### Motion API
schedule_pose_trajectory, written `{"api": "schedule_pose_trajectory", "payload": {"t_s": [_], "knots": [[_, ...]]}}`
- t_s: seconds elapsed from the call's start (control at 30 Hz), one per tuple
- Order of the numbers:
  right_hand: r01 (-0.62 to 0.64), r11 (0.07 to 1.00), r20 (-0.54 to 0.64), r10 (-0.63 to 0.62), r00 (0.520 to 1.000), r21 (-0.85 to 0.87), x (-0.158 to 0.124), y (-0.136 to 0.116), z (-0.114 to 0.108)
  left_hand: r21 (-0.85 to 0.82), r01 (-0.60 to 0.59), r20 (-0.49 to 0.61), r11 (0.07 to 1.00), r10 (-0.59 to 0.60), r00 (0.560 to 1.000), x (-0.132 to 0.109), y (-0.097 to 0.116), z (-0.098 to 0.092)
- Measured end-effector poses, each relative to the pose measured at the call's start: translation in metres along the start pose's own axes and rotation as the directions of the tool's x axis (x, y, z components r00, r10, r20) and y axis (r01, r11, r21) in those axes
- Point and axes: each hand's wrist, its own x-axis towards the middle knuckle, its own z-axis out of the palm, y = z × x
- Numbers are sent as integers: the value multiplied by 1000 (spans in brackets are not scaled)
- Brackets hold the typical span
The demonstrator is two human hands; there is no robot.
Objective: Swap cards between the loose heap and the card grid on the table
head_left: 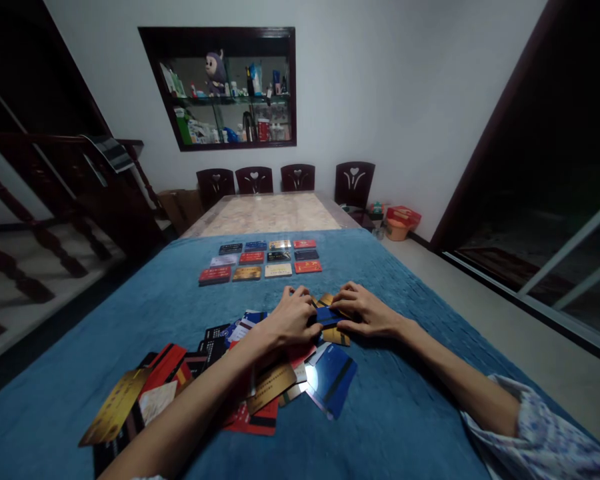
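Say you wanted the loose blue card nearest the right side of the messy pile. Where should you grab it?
Probably by its right long edge, coming from the right with the right hand. The blue card lies low and slanted; that edge borders bare cloth, while its left side meets other cards.

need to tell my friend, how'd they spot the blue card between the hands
On the big blue cloth, find where the left hand and right hand nearly meet. Between them lies the blue card, its colour unlike the gold cards beside it.
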Motion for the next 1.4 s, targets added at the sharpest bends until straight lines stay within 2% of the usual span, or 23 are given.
{"api": "schedule_pose_trajectory", "payload": {"t_s": [0.33, 0.5, 0.73, 1.0, 1.17, 1.4], "knots": [[73, 997, -158, -74, 985, -8, 1, 9, 11, -143, 41, -3, 989, -42, 999, 1, -11, -5], [25, 999, -201, -32, 979, -33, 3, 9, 14, -143, 21, -61, 990, -30, 998, 1, -13, -9], [-34, 995, -269, 8, 963, -90, 2, 11, 21, -134, -43, -141, 990, 24, 990, 2, -24, -2], [-161, 983, -302, 127, 945, -91, 3, 10, 26, 2, -13, -176, 1000, 13, 984, 3, -27, 6], [-190, 976, -297, 151, 943, -108, 4, 12, 31, 2, 24, -224, 1000, -23, 974, 3, -26, 15], [-211, 957, -284, 150, 947, -197, 4, 14, 35, 26, 85, -226, 996, -77, 971, 3, -22, 19]]}}
